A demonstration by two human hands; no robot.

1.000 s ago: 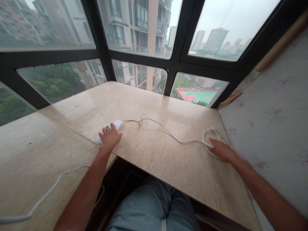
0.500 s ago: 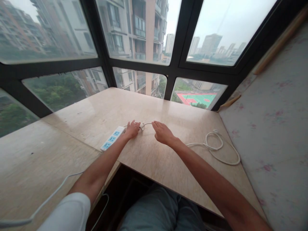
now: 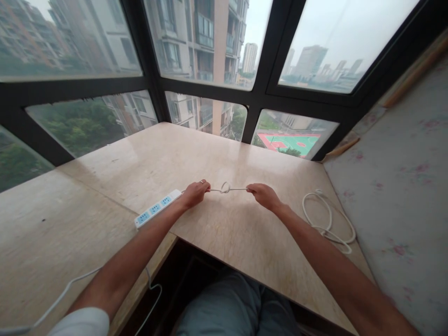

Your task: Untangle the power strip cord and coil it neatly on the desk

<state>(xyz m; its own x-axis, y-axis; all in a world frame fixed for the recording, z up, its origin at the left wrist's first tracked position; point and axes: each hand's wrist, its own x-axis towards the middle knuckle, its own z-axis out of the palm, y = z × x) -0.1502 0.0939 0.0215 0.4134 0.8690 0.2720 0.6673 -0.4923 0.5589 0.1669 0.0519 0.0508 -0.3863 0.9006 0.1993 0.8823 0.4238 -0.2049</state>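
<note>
A white power cord (image 3: 238, 189) is stretched between my two hands, with a loose knot (image 3: 225, 187) in its middle. My left hand (image 3: 197, 192) is closed around the cord to the left of the knot, beside the end of a white power strip (image 3: 154, 207) with blue sockets. On the right side of the knot, my right hand (image 3: 263, 195) pinches the cord with its fingertips. Both hands are just over the countertop. The strip lies slanted on the surface, and my left forearm passes close to it.
The pale marble-look countertop (image 3: 217, 233) runs up to dark window frames (image 3: 206, 86). More of the cord lies in a loose coil (image 3: 331, 228) by the flowered wall (image 3: 402, 205) at right. Another white cable (image 3: 66, 289) crosses the left side, near an open gap below the counter.
My hands have moved apart and closed on the cord, pulling it straighter with the knot between them. The power strip has shifted left and turned slightly, and the coil at right has changed shape.
</note>
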